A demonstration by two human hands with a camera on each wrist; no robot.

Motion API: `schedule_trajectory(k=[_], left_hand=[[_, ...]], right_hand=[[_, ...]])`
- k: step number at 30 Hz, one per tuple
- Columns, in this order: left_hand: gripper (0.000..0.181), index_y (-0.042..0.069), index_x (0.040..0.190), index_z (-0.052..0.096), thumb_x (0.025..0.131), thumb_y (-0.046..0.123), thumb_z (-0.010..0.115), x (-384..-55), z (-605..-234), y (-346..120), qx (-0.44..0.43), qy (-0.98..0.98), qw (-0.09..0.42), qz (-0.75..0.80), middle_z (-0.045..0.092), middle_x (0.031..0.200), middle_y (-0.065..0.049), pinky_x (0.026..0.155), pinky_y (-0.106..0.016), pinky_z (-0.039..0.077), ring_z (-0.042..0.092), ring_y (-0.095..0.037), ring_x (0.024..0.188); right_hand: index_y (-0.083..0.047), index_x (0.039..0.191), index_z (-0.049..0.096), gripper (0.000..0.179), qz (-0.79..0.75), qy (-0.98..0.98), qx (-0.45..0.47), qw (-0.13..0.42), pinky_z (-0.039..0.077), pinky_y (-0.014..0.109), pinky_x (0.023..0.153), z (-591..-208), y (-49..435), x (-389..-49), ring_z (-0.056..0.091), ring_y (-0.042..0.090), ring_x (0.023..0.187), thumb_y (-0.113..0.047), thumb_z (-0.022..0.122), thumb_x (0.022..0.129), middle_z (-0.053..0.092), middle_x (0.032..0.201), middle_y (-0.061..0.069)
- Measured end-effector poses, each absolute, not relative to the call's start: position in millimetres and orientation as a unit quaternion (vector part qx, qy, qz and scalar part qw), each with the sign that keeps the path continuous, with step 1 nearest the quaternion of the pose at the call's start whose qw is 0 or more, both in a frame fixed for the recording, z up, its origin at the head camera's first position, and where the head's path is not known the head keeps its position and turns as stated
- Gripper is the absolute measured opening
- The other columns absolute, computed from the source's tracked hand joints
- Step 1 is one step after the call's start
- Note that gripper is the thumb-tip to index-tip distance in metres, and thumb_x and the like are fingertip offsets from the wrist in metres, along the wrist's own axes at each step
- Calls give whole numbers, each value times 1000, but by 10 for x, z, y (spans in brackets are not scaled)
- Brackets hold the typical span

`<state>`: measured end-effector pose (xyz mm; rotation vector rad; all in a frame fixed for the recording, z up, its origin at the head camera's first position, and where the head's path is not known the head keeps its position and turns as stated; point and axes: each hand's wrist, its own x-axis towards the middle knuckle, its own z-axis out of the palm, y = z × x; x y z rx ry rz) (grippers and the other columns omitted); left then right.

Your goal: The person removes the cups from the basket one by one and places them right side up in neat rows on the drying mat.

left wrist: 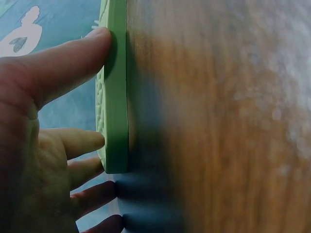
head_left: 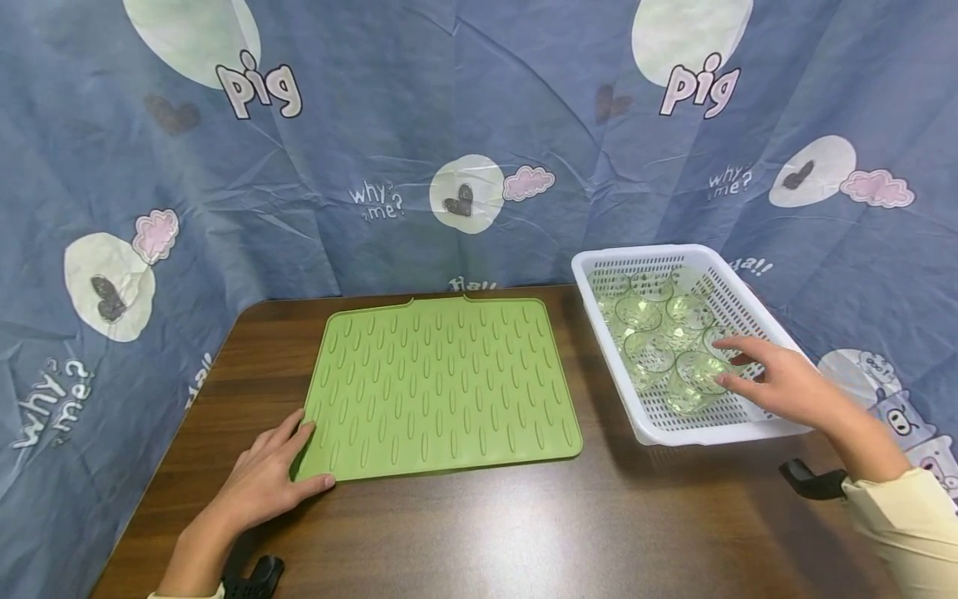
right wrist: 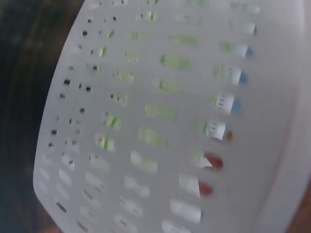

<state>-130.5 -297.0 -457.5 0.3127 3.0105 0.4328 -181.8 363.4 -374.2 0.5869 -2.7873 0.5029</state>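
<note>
A green drying mat (head_left: 437,383) with raised oval ribs lies flat on the wooden table. My left hand (head_left: 265,478) rests at its near left corner, thumb on the front edge and fingers spread along the left side. The left wrist view shows the thumb (left wrist: 73,60) and fingertips touching the mat's rim (left wrist: 116,97). Over the right part of a white basket, my right hand (head_left: 786,383) reaches down with thumb and fingers apart, beside the nearest clear greenish glass (head_left: 688,391). Several such glasses stand in the basket. In the right wrist view the basket's slotted wall (right wrist: 160,111) hides most of that hand.
The white slotted basket (head_left: 644,434) stands at the table's right side, its wall rising around the glasses. A blue printed cloth (head_left: 404,108) hangs behind the table (head_left: 509,532) and along its sides. Black wrist straps (head_left: 812,481) sit on both forearms.
</note>
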Motion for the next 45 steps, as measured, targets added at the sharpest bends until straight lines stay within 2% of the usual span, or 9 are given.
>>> schedule_trajectory(k=[2, 8, 13, 18, 25, 31, 34, 38, 45], left_hand=[[95, -4, 146, 44, 81, 59, 71, -1302, -4578, -2968, 102, 983, 45, 142, 32, 156, -28, 88, -73, 38, 41, -55, 129], [94, -3, 146, 44, 82, 60, 70, -1299, -4584, -2976, 104, 984, 51, 138, 32, 156, -26, 87, -72, 39, 43, -53, 128], [95, -3, 146, 44, 81, 61, 70, -1311, -4578, -2984, 104, 984, 51, 135, 31, 157, -26, 87, -72, 39, 42, -53, 129], [97, -3, 147, 42, 80, 62, 71, -1319, -4578, -2983, 101, 984, 49, 136, 32, 157, -25, 88, -72, 39, 43, -52, 129], [100, -4, 147, 41, 79, 63, 71, -1335, -4582, -2995, 100, 985, 47, 132, 33, 156, -25, 87, -72, 39, 43, -52, 128], [101, -5, 147, 42, 79, 63, 71, -1317, -4572, -2987, 95, 985, 48, 137, 36, 157, -23, 88, -70, 40, 44, -50, 128], [99, -5, 146, 43, 79, 63, 71, -1304, -4568, -2986, 94, 985, 47, 139, 36, 157, -22, 89, -70, 40, 44, -49, 129], [99, -5, 146, 44, 79, 63, 71, -1300, -4572, -2992, 92, 985, 48, 138, 35, 157, -22, 90, -70, 39, 43, -49, 129], [98, -5, 146, 44, 80, 62, 70, -1303, -4573, -2998, 90, 985, 54, 140, 34, 158, -22, 91, -70, 39, 42, -50, 131]], right_hand=[[-1, 124, 63, 51, 175, -953, 216, 121, 56, 36, 69, -3786, 3604, -1829, 68, 11, 87, -12, 81, 78, 69, 116, 22], [2, 122, 63, 57, 162, -952, 231, 117, 54, 46, 74, -3882, 3533, -1847, 69, 34, 86, -15, 85, 72, 69, 112, 23], [-1, 121, 65, 63, 137, -953, 240, 123, 52, 47, 74, -3921, 3507, -1870, 66, 30, 85, -24, 88, 67, 70, 110, 20], [-1, 125, 63, 73, 137, -961, 214, 113, 50, 52, 78, -3946, 3450, -1861, 61, 33, 95, -31, 91, 64, 63, 113, 21], [-1, 127, 63, 79, 127, -968, 192, 98, 45, 37, 70, -3962, 3408, -1844, 55, 25, 90, -36, 91, 63, 60, 108, 18], [1, 126, 64, 79, 127, -968, 199, 87, 45, 36, 70, -3973, 3412, -1838, 55, 23, 88, -39, 90, 64, 62, 104, 15], [2, 130, 60, 79, 152, -969, 188, 50, 51, 47, 78, -3960, 3404, -1842, 60, 32, 96, -39, 88, 68, 63, 113, 20], [1, 140, 48, 83, 197, -966, 168, -25, 50, 63, 88, -3935, 3400, -1847, 62, 47, 110, -38, 83, 76, 62, 126, 29], [0, 144, 41, 85, 236, -955, 166, -71, 55, 55, 84, -3928, 3402, -1872, 64, 47, 112, -34, 83, 78, 62, 127, 29]])
